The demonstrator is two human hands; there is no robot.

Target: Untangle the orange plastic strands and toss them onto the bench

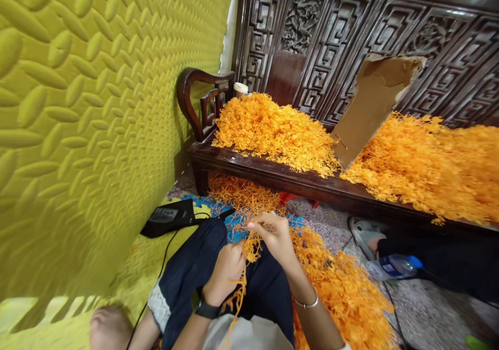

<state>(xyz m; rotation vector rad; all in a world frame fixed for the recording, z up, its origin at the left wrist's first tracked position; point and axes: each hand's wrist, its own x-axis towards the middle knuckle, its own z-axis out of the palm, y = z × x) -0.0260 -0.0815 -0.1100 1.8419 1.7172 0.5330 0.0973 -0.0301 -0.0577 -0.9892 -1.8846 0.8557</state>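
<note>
The left hand [226,268] curls closed beside the right hand [277,236], whose fingers [268,218] bend into a pinch.

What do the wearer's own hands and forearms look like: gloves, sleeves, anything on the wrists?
Both hands ungloved. Left hand: broad dark wristband, maybe a watch. Right hand: thin, silvery bangle on the forearm; a pale edge, likely a sleeve, at the frame bottom.

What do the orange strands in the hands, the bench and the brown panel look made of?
Orange strands: probably flexible plastic, fairly matte, judging by uniform colour and thin, branching shapes; fabric remains possible.
Bench: likely dark lacquered wood; carving and glossy highlights suggest it.
Brown panel: apparently matte cardboard, given its ragged edges.
</note>
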